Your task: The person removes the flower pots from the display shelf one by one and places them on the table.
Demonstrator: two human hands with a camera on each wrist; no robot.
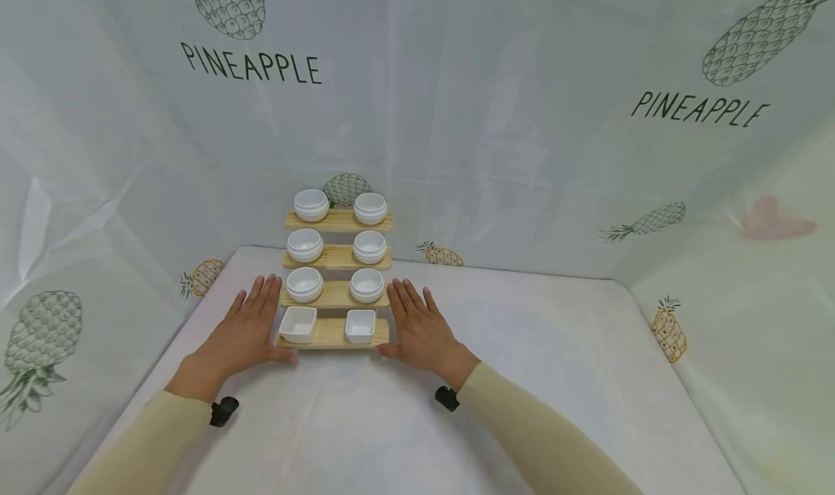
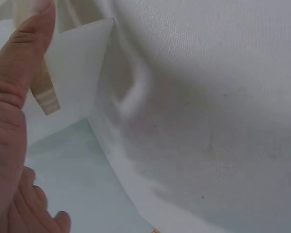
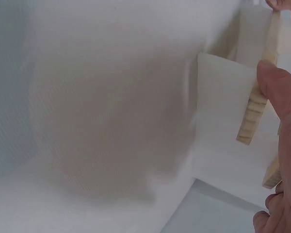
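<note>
A stepped display stand with several pale wooden shelves (image 1: 330,333) stands at the table's back left. Its lowest shelf bears two square white dishes, the left one (image 1: 298,325) larger than the right one (image 1: 360,327). Pairs of round white bowls (image 1: 304,283) sit on the shelves above. My left hand (image 1: 244,333) lies along the stand's left side, fingers straight, thumb at the front edge. On the other side my right hand (image 1: 425,333) mirrors it, its thumb against the shelf's end (image 3: 252,116). White side panels (image 2: 80,63) show below the shelves in both wrist views.
Behind the stand hangs a pale curtain (image 1: 457,118) printed with pineapples, which also runs along the left and right sides. A white cloth covers the table (image 1: 535,350), stretching to the right of the stand.
</note>
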